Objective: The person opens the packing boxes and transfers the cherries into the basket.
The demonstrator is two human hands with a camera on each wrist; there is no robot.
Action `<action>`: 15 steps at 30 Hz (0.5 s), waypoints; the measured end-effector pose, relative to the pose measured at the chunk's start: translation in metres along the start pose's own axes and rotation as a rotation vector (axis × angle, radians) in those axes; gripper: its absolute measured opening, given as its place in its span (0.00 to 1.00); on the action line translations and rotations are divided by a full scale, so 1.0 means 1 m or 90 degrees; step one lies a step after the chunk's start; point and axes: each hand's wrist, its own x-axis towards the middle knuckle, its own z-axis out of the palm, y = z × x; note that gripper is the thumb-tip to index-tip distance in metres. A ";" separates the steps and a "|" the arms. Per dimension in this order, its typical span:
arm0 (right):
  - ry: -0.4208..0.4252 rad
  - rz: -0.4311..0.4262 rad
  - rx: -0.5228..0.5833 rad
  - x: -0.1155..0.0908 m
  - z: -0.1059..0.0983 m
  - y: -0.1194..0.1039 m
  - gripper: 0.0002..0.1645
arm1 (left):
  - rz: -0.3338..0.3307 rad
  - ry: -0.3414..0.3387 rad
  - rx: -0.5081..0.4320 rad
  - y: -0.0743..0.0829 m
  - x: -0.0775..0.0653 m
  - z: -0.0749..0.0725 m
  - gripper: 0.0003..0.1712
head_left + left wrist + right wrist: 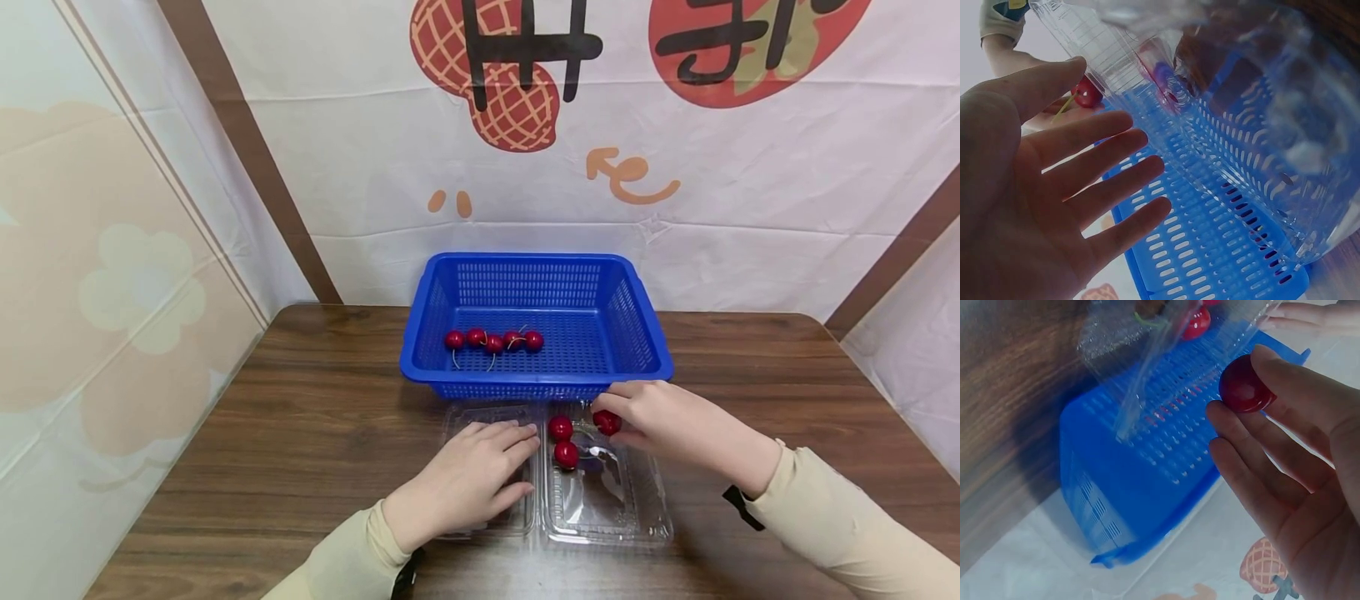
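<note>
My right hand (pixel 667 421) pinches a shiny red cherry (pixel 607 422) between thumb and fingers, over the right half of a clear plastic clamshell box (pixel 600 533). The right wrist view shows that same cherry (pixel 1242 387) at the fingertips. Two more cherries, one (pixel 559 428) behind the other (pixel 566 455), lie in the box's right half on its left side. Over the box's left half my left hand (pixel 472 475) lies palm down, its fingers stretched out and holding nothing. In the left wrist view, the left hand (pixel 1079 175) shows spread fingers beside the clear plastic.
Behind the box stands a blue perforated basket (pixel 536 378), with several stemmed cherries (pixel 494 344) grouped at the left of its floor. Both sit on a brown wood-grain table (pixel 300 433). A printed white cloth (pixel 360 167) hangs along the table's back edge.
</note>
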 end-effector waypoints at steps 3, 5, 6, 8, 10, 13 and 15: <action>0.000 0.001 0.003 0.001 -0.004 0.001 0.16 | 0.001 0.002 0.003 0.000 0.000 0.000 0.29; -0.003 0.002 0.004 0.001 -0.007 0.002 0.15 | 0.002 0.003 0.004 0.000 0.000 0.000 0.29; -0.005 0.003 0.004 0.002 -0.009 0.002 0.15 | 0.003 0.004 0.005 0.000 0.000 0.000 0.29; -0.009 0.005 -0.001 0.003 -0.012 0.002 0.15 | 0.004 0.006 0.007 0.000 0.000 0.000 0.29; -0.013 0.007 -0.005 0.004 -0.015 0.002 0.15 | 0.006 0.007 0.008 0.000 0.000 0.000 0.29; -0.014 0.011 -0.012 0.005 -0.019 0.002 0.16 | 0.005 0.007 0.009 0.000 -0.001 0.000 0.29; -0.011 0.010 -0.013 0.006 -0.021 0.002 0.16 | 0.004 0.005 0.008 0.000 -0.001 0.001 0.29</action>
